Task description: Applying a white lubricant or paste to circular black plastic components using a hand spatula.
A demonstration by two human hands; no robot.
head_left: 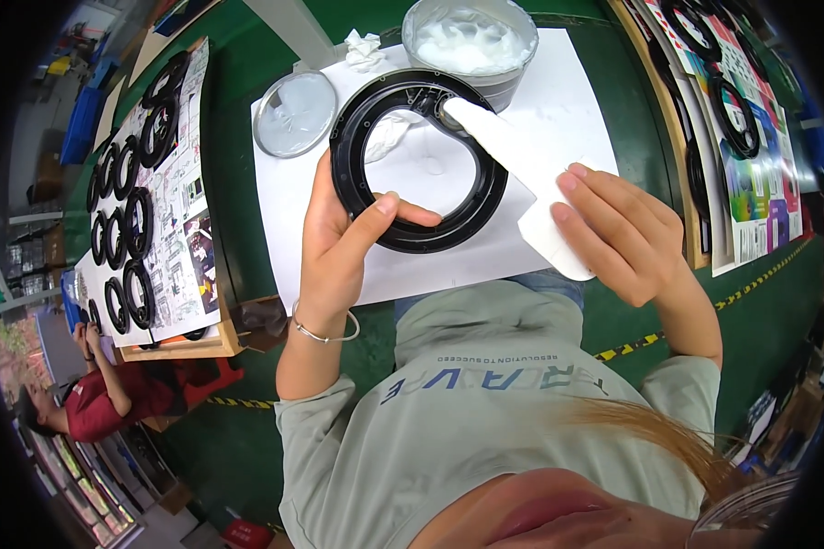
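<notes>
My left hand (pixel 339 247) grips a black ring-shaped plastic housing (pixel 346 151) by its lower left side, with the thumb lying over the rim. The ring is held tilted above a white sheet (pixel 572 101). In my right hand (pixel 627 229) is a flat white spatula-like tool (pixel 508 151), pinched at its broad end. Its narrow tip meets the small round recess at the ring's upper right. Just behind the ring stands a round tub (pixel 502 91) of white paste (pixel 467 46). Through the ring's opening a crumpled white tissue (pixel 389 135) shows.
A round translucent lid (pixel 295 114) lies left of the ring, with another crumpled tissue (pixel 364 51) behind it. Boards on the left (pixel 178 265) and right (pixel 760 192) carry several black rings. A person in a red shirt (pixel 124 403) is at the far left.
</notes>
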